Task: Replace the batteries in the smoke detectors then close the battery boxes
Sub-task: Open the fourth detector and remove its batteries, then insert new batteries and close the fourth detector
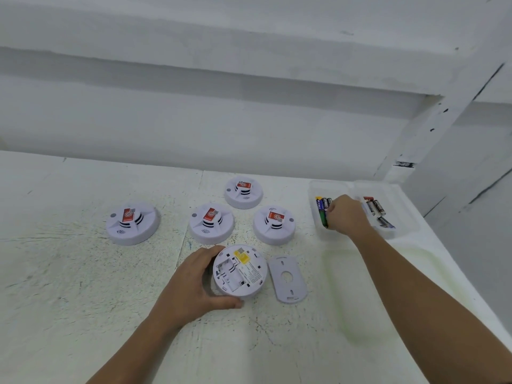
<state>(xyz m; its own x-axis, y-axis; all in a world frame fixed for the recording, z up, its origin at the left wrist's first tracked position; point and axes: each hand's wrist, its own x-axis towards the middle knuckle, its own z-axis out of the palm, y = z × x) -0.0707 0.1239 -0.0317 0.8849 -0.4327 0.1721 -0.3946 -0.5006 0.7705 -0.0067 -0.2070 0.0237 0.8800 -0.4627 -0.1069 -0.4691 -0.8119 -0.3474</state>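
Left hand wraps thumb and fingers round the rim of the upturned detector, pinning it to the table at the front, I'd say so it won't skid when cells get pushed in. Its battery bay faces up and looks bare. The cover plate lies just beside it on the right, out of the way yet handy for closing. Far right, the right hand dips into the left compartment of the clear tray, knuckles up over the green-and-black batteries. Its fingers are tucked under and hidden, so whether it pinches one I can't tell. A second lot of batteries sits in the right compartment, separated, likely old from new. Four more detectors sit dome-up behind. Writing: red stickers with a round white logo on each dome, a yellow label on the open unit, lettering on the cells, all too blurred to read
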